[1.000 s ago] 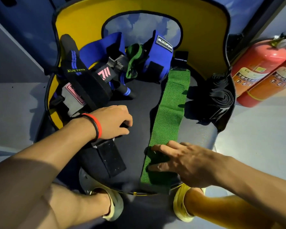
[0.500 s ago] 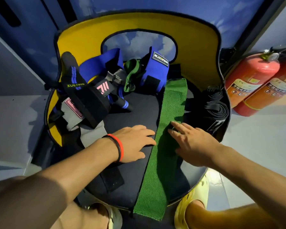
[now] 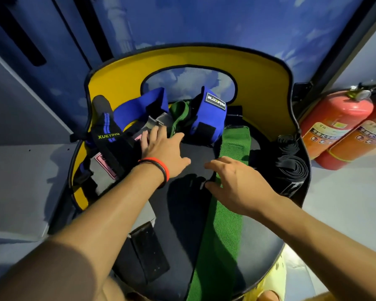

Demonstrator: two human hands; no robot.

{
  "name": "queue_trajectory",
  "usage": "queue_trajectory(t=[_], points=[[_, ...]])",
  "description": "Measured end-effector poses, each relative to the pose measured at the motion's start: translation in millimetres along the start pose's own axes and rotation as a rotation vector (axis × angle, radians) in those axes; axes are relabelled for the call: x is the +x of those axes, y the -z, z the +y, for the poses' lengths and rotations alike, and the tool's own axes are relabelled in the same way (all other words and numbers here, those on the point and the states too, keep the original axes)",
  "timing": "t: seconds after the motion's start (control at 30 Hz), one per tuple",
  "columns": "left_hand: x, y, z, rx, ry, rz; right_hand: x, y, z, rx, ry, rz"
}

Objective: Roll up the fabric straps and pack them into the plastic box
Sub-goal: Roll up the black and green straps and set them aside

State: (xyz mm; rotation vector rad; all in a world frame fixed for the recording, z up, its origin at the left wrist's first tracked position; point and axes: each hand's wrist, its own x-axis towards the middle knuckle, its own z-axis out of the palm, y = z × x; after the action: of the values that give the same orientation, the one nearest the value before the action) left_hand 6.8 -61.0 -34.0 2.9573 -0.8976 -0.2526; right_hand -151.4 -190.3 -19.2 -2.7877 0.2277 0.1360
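Observation:
A long green fabric strap [image 3: 221, 224] lies flat along the dark chair seat [image 3: 182, 213], its near end hanging over the front edge. My right hand [image 3: 237, 183] rests on the strap's upper part, thumb at its left edge, fingers loosely spread. My left hand [image 3: 163, 151], with a red and black wristband, reaches with straight fingers onto the pile of blue and black straps [image 3: 126, 135] at the seat's back left. A blue strap with a label [image 3: 211, 114] stands at the back. Rolled black straps [image 3: 291, 168] sit on the right. No plastic box is in view.
The chair has a yellow backrest [image 3: 193, 59] with a cut-out. Two red fire extinguishers [image 3: 339, 127] stand on the floor to the right. A black velcro flap [image 3: 148, 250] lies at the seat's front left. My feet in yellow slippers [image 3: 274, 283] show below the seat.
Both hands have moved up the seat. My right hand slid along the green strap from its near end toward the far end. My left hand went from the seat to the strap pile.

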Motion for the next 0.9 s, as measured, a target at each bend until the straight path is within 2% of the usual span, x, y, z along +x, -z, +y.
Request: queue_trajectory(t=[0.07, 0.13, 0.17, 0.3, 0.4, 0.47, 0.6, 0.7, 0.8, 0.9], points=[[5.2, -4.1, 1.3, -0.051, 0.043, -0.107, 4.0, 3.4, -5.9, 0.012, -0.002, 0.032], [7.7, -3.3, 1.8, -0.186, 0.051, -0.116, 6.5, 7.1, -7.7, 0.038, -0.017, 0.062], [8.4, -1.2, 1.7, -0.299, 0.059, -0.063, 7.6, 8.7, -6.6, 0.049, -0.032, 0.075], [5.7, 18.4, -5.3, -0.74, 0.113, 0.318, 11.2, 13.1, 3.3, 0.181, -0.109, 0.124], [3.2, 29.9, -13.3, -0.968, 0.087, 0.439, 14.0, 14.7, 9.0, 0.316, -0.165, 0.15], [-1.3, 33.2, -13.4, -1.089, 0.079, 0.419, 16.8, 15.2, 9.6, 0.431, -0.195, 0.162], [-21.1, 34.2, 1.3, -1.299, 0.084, 0.321, 26.0, 16.7, 2.2, 0.906, -0.326, 0.164], [-41.7, 29.4, 14.4, -1.392, 0.083, 0.253, 33.0, 16.7, -2.2, 1.135, -0.438, 0.155], [-68.9, 18.6, 29.3, -1.351, -0.032, 0.193, 30.9, 23.6, -4.0, 1.343, -0.482, 0.028], [-84.8, 2.1, 37.3, -1.263, -0.097, 0.113, 27.3, 19.6, 1.1, 1.372, -0.481, -0.067]])
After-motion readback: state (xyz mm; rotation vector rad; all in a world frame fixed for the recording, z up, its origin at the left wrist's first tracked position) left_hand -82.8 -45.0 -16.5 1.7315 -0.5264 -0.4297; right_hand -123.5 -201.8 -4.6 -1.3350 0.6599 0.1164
